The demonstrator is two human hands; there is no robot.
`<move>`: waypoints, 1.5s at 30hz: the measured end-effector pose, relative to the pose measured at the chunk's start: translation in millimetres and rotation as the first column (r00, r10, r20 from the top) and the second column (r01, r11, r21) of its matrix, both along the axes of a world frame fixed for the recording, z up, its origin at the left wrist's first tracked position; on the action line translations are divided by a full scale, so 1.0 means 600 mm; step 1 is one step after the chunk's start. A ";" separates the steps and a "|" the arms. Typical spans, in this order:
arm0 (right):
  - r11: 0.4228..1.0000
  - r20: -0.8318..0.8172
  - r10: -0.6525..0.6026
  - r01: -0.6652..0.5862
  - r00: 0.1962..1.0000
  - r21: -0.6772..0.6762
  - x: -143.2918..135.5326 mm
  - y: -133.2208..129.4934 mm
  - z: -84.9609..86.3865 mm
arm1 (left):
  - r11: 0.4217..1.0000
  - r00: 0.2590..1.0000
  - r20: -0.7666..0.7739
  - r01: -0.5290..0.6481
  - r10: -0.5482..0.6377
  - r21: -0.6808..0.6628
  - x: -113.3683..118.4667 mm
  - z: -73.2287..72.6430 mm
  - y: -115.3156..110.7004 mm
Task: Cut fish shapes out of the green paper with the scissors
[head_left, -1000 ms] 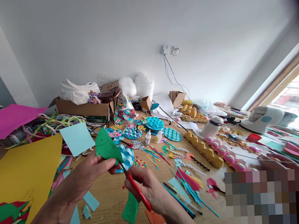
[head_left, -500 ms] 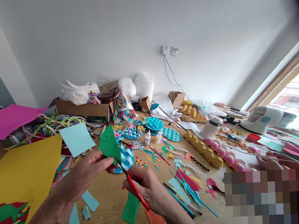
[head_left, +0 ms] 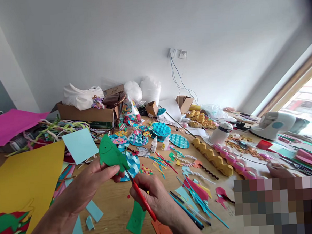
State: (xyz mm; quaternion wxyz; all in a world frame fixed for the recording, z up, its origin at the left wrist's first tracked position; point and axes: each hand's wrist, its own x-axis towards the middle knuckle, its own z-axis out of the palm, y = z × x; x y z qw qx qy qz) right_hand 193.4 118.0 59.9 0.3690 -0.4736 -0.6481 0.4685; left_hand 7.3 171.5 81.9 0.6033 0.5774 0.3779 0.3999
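Observation:
Between the thumb and fingers of my left hand [head_left: 103, 175] is a green paper fish [head_left: 112, 154] with a drawn eye and mouth. My right hand [head_left: 152, 194] is closed around the red handles of a pair of scissors [head_left: 144, 199]. The scissor blades point up and left and meet the lower right end of the fish. Below my right hand, a green paper strip [head_left: 136, 219] lies on the table, with an orange paper piece [head_left: 162, 229] beside it.
Two small glue bottles [head_left: 153, 145] stand beyond my hands. Thin blue strips and pens [head_left: 188, 211] lie to the right. Yellow paper [head_left: 44, 175] covers the left side. Painted egg-carton strips [head_left: 213, 156] stretch right, near another person's hand [head_left: 279, 169].
The green fish has turned in my left hand, its head now tipped to the left. The scissors stay near its lower right end. The other person's hand has shifted slightly.

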 end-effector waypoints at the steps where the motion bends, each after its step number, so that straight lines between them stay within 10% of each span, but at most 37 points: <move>1: 1.000 0.001 0.006 -0.006 1.000 0.001 0.001 0.000 0.000 | 1.000 1.000 -0.001 -0.001 0.001 0.001 0.000 0.000 0.000; 45: 0.996 0.123 -0.007 -0.004 0.992 0.084 0.007 0.004 0.006 | 0.996 1.000 0.004 -0.013 0.013 0.084 -0.002 0.004 0.005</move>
